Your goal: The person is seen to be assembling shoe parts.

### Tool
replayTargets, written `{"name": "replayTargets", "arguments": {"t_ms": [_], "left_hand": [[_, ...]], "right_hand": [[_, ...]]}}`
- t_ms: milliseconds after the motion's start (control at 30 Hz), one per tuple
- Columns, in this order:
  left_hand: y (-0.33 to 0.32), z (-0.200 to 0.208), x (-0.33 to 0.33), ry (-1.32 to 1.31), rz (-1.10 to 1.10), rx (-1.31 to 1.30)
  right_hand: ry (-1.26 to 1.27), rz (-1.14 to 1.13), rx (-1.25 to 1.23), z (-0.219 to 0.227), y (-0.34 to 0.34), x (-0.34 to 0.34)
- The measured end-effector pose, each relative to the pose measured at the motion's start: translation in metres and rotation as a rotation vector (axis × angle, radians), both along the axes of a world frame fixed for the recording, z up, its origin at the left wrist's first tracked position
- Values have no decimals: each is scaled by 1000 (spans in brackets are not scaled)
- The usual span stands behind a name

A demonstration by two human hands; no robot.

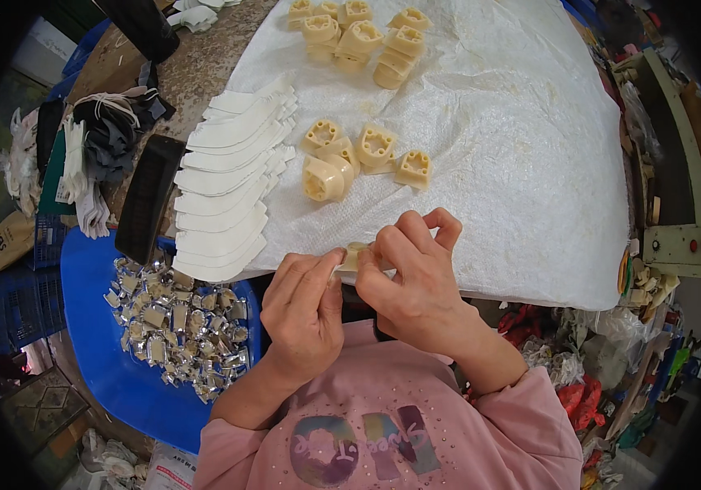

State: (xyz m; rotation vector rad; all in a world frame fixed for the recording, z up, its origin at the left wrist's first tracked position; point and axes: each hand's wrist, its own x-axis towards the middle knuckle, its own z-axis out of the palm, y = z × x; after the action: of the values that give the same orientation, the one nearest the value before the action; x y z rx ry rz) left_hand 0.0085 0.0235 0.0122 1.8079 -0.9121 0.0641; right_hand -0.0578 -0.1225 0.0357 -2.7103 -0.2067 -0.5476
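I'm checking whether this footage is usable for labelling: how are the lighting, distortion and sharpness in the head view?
Head view: even, soft light with no hard shadows; the white woven sheet is bright but keeps its texture. Fisheye bending curves the table edge, and the corners go black. The left hand, right hand and cream plastic piece between them look sharp; the silvery metal parts glint slightly.

A worn brown table (195,73) carries a crinkled white woven sheet (530,147). To the left stands a blue plastic tub (97,343) and, lower left, blue crates (7,302) beside a cardboard box (3,241). On the right sits a cream-coloured machine (677,188) with red buttons, above a heap of mixed scraps (604,359). The light is even and soft.
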Motion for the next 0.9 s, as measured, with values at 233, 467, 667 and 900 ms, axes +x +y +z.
{"name": "replayTargets", "arguments": {"t_ms": [233,467,667,900], "left_hand": [[8,0,1,149,-35,-48],[6,-14,10,139,-159,-205],[2,-5,12,-160,-157,-64],[3,-5,10,-110,-223,-58]], "right_hand": [[-60,41,304,-19,-10,4],[-37,203,671,-23,-12,0],[88,188,533,-14,-11,-4],[166,222,441,-16,-7,-6]]}}
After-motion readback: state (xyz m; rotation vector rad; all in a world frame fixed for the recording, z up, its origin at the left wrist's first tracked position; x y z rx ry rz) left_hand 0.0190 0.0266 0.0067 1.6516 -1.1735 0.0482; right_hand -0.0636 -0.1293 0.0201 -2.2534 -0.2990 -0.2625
